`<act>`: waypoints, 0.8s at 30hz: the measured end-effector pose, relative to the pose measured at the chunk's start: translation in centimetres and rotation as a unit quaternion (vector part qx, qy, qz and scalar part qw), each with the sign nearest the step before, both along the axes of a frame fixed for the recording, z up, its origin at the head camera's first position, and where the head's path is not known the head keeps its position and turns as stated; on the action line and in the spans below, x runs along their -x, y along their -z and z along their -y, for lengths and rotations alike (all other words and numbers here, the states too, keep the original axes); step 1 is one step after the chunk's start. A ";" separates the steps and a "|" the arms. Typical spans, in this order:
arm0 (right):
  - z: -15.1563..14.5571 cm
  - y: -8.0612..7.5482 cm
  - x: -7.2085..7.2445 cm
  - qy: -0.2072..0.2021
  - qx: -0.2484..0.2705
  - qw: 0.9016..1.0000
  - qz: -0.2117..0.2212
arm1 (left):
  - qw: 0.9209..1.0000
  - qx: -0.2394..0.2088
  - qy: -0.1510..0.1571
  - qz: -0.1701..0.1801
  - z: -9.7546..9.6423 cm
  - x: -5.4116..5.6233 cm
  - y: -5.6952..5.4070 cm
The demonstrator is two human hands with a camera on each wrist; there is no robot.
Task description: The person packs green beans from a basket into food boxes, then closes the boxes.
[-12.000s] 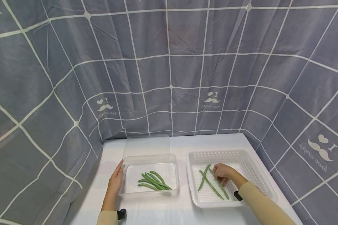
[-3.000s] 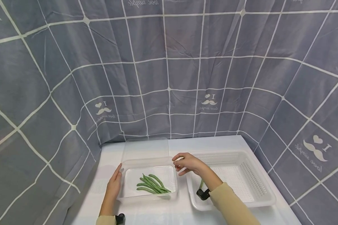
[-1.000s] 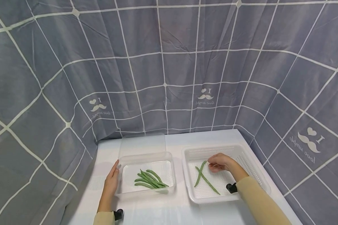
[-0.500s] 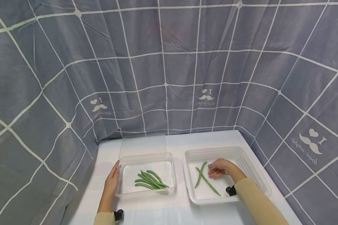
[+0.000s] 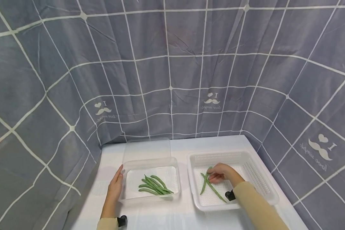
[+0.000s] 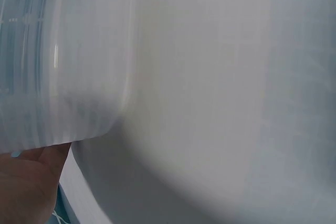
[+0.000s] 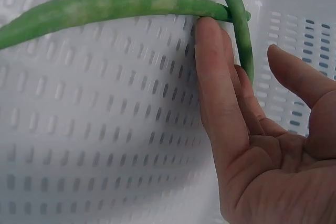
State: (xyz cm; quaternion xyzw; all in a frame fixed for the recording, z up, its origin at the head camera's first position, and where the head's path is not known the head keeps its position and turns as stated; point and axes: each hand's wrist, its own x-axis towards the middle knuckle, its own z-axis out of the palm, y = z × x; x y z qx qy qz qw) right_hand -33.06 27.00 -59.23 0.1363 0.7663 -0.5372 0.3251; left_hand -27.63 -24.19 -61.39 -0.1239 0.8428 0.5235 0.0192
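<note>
Two green beans lie crossed in the white perforated basket [image 5: 263,179], one short [image 5: 203,186] and one longer [image 5: 217,193]. My right hand [image 5: 222,173] is over them inside the basket. In the right wrist view, its fingertips are against the crossed green beans [image 7: 131,6], with the thumb held apart from the fingers. Whether the fingertips touch them is hard to tell. My left hand [image 5: 114,187] rests with straight fingers along the left wall of a clear plastic container [image 5: 132,174]. Several green beans [image 5: 155,185] lie bunched inside that container.
Behind the container lies a clear flat lid [image 5: 146,150]. Container and basket stand side by side on a white table [image 5: 182,147], a narrow strip between them. Grey checked curtain [image 5: 187,73] surrounds the table's back and sides.
Three seconds ago my right hand was at the clear container's right edge; it has returned to the basket and shifted left onto the beans. Twelve seconds ago three beans lay there. Left hand stays.
</note>
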 end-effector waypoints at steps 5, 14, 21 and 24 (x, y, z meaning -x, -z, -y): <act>0.8 0.2 0.3 0.003 -0.018 1.000 -0.005 | 1.000 -0.005 -0.001 0.001 -0.1 0.0 0.0; 1.5 0.4 0.7 0.006 -0.064 0.997 -0.029 | 1.000 0.001 0.005 -0.001 0.0 0.0 0.2; 2.2 0.6 0.9 0.011 -0.083 0.996 -0.039 | 1.000 0.006 -0.002 0.005 0.0 0.1 0.2; 2.4 0.6 0.9 0.007 -0.088 0.995 -0.044 | 1.000 0.005 -0.002 0.007 0.0 0.0 0.2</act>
